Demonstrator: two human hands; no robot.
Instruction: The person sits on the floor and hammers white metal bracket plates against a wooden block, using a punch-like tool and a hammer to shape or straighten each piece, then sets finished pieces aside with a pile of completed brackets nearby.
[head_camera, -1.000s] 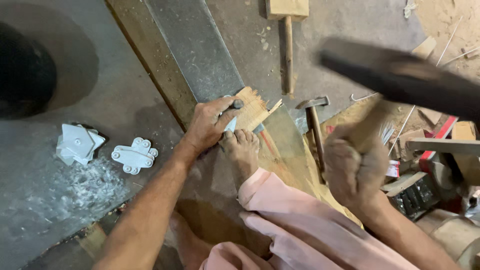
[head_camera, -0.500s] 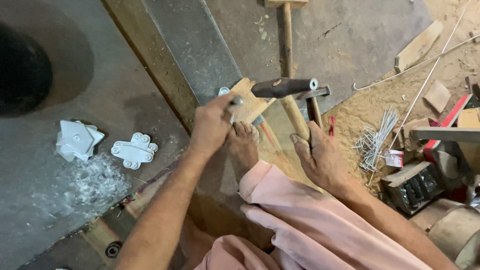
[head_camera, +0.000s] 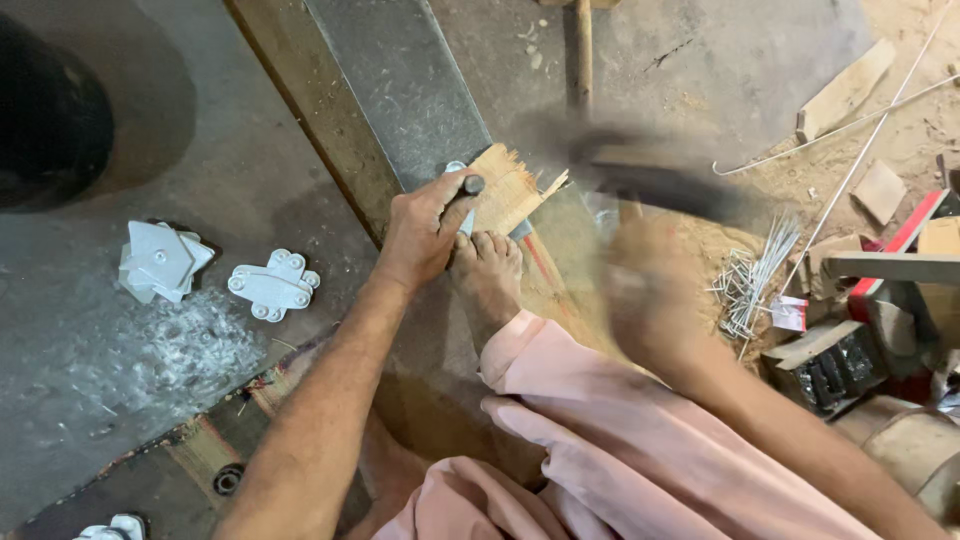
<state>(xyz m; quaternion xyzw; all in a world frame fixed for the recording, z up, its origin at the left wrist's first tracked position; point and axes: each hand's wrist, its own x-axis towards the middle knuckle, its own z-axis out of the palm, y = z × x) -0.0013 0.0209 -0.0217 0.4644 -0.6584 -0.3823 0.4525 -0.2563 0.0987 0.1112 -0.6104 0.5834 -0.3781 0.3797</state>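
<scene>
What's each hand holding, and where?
Left hand grips a chisel around its shaft, below the struck end. Right hand, motion-blurred, holds a hammer by its handle.

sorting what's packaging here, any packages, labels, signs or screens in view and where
Small label or tag: on the sawdust at right, beside the loose nails; roughly square, white with red print.
Dark box-like thing: lower right, below the tag; black with pale marks, too unclear to say if it is a package.
No signs or screens in view.
</scene>
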